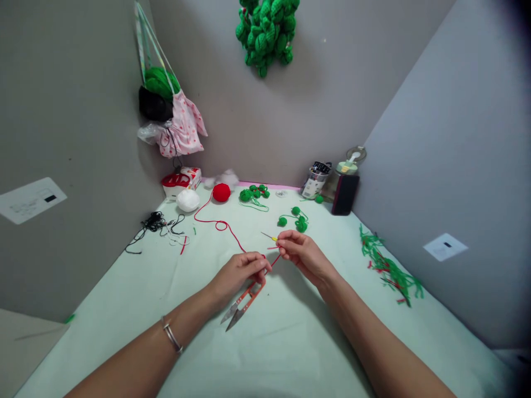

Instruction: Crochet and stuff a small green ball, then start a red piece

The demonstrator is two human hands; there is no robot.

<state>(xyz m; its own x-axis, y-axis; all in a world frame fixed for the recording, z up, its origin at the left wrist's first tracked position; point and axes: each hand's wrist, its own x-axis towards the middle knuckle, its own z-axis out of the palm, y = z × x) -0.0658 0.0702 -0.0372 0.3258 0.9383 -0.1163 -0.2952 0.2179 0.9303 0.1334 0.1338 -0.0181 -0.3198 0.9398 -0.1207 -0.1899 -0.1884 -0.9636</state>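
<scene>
My left hand is closed around red yarn, which trails back in a loop to a red ball of yarn. Just below that hand, a pair of orange-handled thread snips lies with its blades apart; whether my fingers touch its handle I cannot tell. My right hand pinches the end of the same strand, and a thin metal crochet hook with a yellow part sticks out leftward from its fingers. A short length of red yarn runs taut between both hands.
Small green crocheted pieces and more green bits lie behind my hands. A white ball and black thread are at left. Green and red scraps spread along the right edge. A phone leans near a pen cup.
</scene>
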